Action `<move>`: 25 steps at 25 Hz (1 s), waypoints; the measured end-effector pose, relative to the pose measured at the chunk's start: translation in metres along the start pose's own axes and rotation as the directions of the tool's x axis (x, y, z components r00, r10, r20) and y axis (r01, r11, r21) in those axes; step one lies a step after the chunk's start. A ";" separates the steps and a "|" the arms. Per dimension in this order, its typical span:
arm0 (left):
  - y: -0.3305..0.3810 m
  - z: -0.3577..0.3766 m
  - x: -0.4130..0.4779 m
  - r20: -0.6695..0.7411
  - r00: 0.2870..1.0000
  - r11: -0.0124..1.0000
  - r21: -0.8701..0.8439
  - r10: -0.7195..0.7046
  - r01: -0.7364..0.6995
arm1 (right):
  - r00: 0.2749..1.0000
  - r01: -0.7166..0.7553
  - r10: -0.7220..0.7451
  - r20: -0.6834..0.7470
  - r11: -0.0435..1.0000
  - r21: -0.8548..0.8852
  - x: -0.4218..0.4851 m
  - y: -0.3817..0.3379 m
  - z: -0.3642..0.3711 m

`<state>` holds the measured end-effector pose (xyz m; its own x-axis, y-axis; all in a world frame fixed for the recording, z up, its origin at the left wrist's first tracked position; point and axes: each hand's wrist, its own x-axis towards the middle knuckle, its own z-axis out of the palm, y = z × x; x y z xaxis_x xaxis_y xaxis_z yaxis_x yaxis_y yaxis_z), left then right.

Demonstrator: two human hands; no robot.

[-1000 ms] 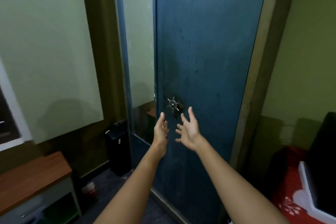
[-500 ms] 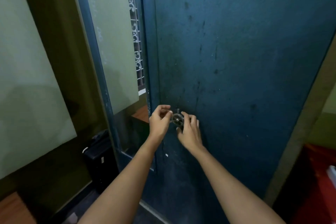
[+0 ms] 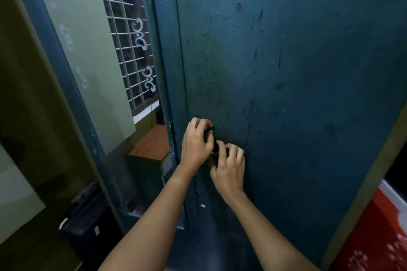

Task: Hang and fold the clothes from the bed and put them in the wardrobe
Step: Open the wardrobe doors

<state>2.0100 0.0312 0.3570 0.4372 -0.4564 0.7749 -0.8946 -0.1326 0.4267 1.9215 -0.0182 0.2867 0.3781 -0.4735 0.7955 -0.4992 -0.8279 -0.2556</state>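
Blue wardrobe door (image 3: 297, 94) closed, filling centre and right of view. Door handle (image 3: 208, 134) mostly hidden under fingers. Left hand (image 3: 198, 143) curled round handle, gripping it. Right hand (image 3: 229, 165) just below, fingers bent against door beside handle; actual grip cannot be told. Mirror panel (image 3: 88, 50) left of door, black bag (image 3: 86, 222) on floor, red bedding (image 3: 374, 237) at lower right.

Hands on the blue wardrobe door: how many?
2. Left hand grips the mostly hidden handle near the left edge of the door; right hand just below-right, fingers curled against it.
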 end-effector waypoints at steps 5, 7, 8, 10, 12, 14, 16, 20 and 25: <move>-0.017 0.000 -0.001 -0.129 0.984 0.991 0.080 0.121 -0.111 | 0.999 0.000 -0.005 -0.033 0.987 -0.160 -0.006 -0.009 0.003; -0.023 0.002 -0.003 -0.151 0.977 0.985 0.104 0.154 -0.139 | 0.999 -0.029 0.026 -0.022 0.986 -0.166 -0.005 -0.013 0.001; -0.026 0.003 -0.004 -0.127 0.978 0.985 0.078 0.164 -0.155 | 0.999 -0.048 0.045 -0.023 0.985 -0.163 -0.004 -0.015 0.001; -0.029 0.005 -0.007 -0.059 0.987 0.988 -0.002 0.151 -0.151 | 0.997 -0.074 0.068 -0.043 0.985 -0.154 -0.001 -0.018 0.002; -0.033 0.005 -0.010 -0.016 0.991 0.990 -0.052 0.131 -0.132 | 0.995 -0.081 0.072 -0.065 0.983 -0.162 0.000 -0.020 0.004; -0.035 0.004 -0.010 0.003 0.991 0.989 -0.069 0.130 -0.130 | 0.995 -0.091 0.081 -0.065 0.979 -0.180 0.000 -0.022 0.007; -0.035 0.002 -0.008 0.017 0.992 0.989 -0.081 0.128 -0.126 | 0.989 -0.141 0.131 -0.070 0.976 -0.165 0.001 -0.026 0.008; -0.037 -0.003 -0.009 0.055 0.990 0.988 -0.095 0.129 -0.123 | 0.966 -0.247 0.237 -0.103 0.964 -0.094 0.000 -0.034 0.012; -0.035 -0.012 -0.011 0.154 0.983 0.989 -0.118 0.103 -0.085 | 0.932 -0.356 0.355 -0.072 0.934 -0.011 0.001 -0.043 0.013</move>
<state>2.0380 0.0509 0.3390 0.3231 -0.5977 0.7337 -0.9116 0.0117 0.4110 1.9530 0.0128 0.2914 0.1192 -0.7134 0.6906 -0.6098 -0.6015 -0.5161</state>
